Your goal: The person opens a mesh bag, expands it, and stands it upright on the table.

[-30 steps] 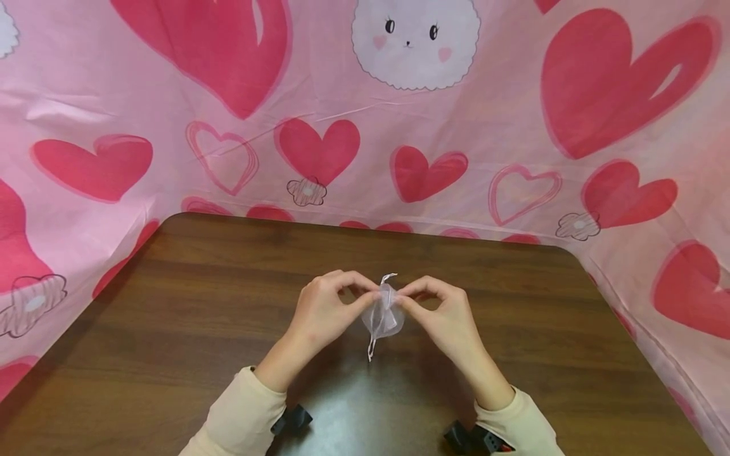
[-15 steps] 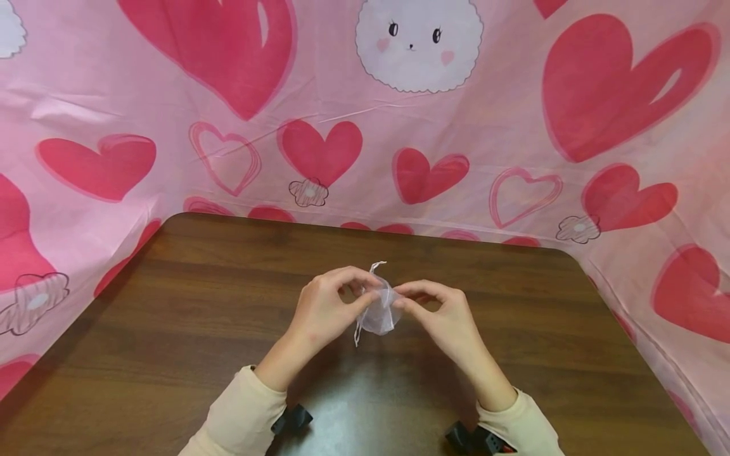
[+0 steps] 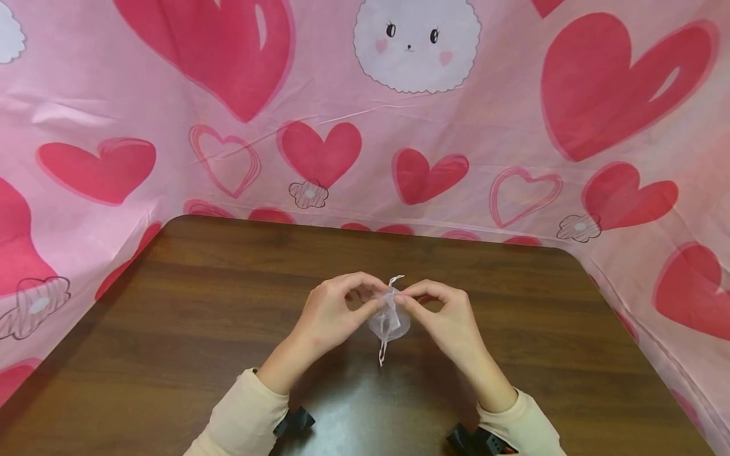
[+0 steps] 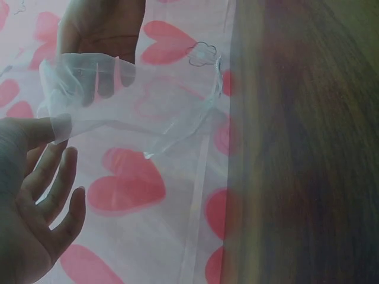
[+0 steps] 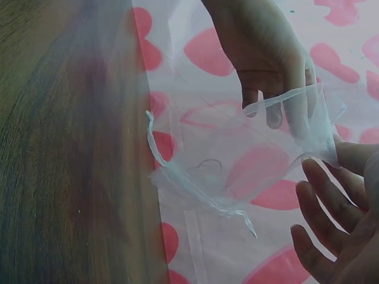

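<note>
A small sheer white organza drawstring pouch (image 3: 390, 324) is held up between both hands, above the table's middle in the head view. On its left side the left hand (image 3: 336, 313) pinches the cloth between thumb and fingers. The right hand (image 3: 441, 316) pinches the right side the same way, close to the other hand's fingertips. White ribbon ends stick out of the pouch above and below. Seen from the left wrist, the pouch (image 4: 160, 97) is see-through, with no contents visible. In the right wrist view its ribbon (image 5: 204, 198) runs along the end away from the fingers.
Beneath the hands lies a dark brown wooden table (image 3: 228, 272) with rounded far corners. A pink cloth (image 3: 365, 107) printed with hearts hangs behind and along the sides. Black wrist devices (image 3: 293, 422) sit under both cream sleeves (image 3: 242, 415).
The pouch swung left and slightly turned half a second ago, then came back to the middle, its lower ribbon now hanging toward the person. Both hands keep their pinch throughout.
</note>
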The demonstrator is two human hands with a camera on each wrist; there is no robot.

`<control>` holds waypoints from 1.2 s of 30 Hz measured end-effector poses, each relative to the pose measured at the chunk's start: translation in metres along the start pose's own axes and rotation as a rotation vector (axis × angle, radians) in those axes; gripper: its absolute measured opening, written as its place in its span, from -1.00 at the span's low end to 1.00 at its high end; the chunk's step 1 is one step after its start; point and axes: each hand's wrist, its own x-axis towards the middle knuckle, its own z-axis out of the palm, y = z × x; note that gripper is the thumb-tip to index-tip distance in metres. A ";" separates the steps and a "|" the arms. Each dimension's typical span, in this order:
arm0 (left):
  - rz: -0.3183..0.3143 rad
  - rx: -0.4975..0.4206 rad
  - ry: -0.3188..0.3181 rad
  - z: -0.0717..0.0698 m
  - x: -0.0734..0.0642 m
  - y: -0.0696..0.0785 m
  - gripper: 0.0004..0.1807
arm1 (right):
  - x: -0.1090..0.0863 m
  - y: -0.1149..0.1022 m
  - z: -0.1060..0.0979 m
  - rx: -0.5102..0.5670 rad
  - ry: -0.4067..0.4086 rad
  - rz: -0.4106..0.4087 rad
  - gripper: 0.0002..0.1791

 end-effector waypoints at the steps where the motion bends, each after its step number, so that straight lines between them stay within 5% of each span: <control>1: -0.003 -0.001 -0.001 0.000 0.000 0.000 -0.82 | 0.000 0.000 0.000 0.001 0.002 0.001 -0.94; 29: -0.017 -0.015 -0.001 -0.004 -0.001 0.003 -0.85 | -0.001 0.004 0.001 -0.006 0.035 -0.038 -0.89; 36: 0.038 0.083 0.018 -0.005 0.000 0.002 -0.85 | -0.001 0.003 0.005 0.011 0.013 -0.077 -0.88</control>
